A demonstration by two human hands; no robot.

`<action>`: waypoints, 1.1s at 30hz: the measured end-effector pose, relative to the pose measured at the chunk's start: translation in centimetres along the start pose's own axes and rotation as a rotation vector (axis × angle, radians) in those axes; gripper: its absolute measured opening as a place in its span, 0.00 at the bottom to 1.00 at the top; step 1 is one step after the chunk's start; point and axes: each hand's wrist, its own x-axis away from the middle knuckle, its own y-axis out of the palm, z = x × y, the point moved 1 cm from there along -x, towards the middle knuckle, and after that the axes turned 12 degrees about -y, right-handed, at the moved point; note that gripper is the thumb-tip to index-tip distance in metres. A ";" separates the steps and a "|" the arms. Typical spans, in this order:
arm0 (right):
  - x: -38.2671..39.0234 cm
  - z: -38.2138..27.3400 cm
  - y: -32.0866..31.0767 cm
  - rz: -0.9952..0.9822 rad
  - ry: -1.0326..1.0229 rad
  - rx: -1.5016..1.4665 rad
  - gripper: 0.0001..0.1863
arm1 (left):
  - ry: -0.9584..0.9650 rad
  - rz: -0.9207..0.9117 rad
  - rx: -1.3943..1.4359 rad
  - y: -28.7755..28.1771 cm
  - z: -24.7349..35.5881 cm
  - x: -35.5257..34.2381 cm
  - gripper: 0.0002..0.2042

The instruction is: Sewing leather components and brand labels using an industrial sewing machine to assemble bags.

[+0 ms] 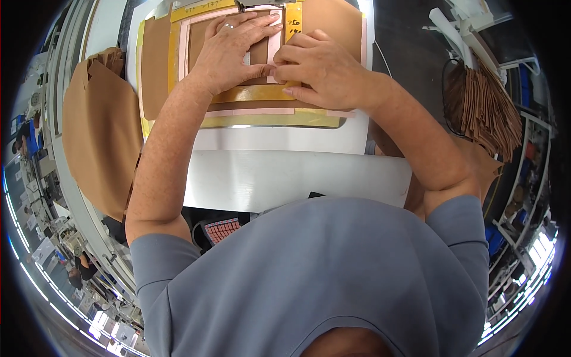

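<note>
In front of me is a flat template with a yellow frame (250, 93), pink strips (275, 43) along its inner edges and brown material (199, 37) within. My left hand (232, 50) rests on it palm down, fingers stretched and apart, with a ring on one finger. Beside it, my right hand (321, 68) bears on the frame's right side. Its fingers are curled together by the pink strip, and whatever they pinch is hidden beneath them. A dark machine part (241, 6) sits at the template's far edge, just beyond my left fingers.
A white table (285, 172) lies between me and the template. Brown material (98, 131) drapes over the left side. On the right hangs a thick bundle of brown pieces (479, 107) near a metal rack (529, 128). A red-and-black patterned item (222, 231) shows below the table edge.
</note>
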 end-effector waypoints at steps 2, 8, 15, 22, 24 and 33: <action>0.2 0.4 -0.2 -0.024 0.026 -0.069 0.12 | 0.002 0.006 -0.011 0.3 0.0 -0.2 0.40; -0.1 0.1 -0.6 -0.080 0.036 -0.059 0.11 | 0.025 -0.005 -0.029 -0.1 0.0 0.1 0.39; -0.7 0.6 0.0 -0.127 -0.065 -0.020 0.11 | 0.049 0.012 -0.065 -1.0 0.2 0.1 0.42; -0.6 1.3 0.3 -0.139 -0.099 -0.053 0.11 | 0.074 -0.044 -0.025 -1.4 0.1 -0.1 0.45; -0.3 1.2 0.1 -0.110 -0.083 -0.077 0.11 | 0.071 -0.052 -0.033 -1.4 0.0 -0.1 0.46; 0.7 0.4 -0.3 -0.034 0.004 -0.098 0.14 | 0.057 -0.108 -0.041 -1.7 0.2 -0.1 0.45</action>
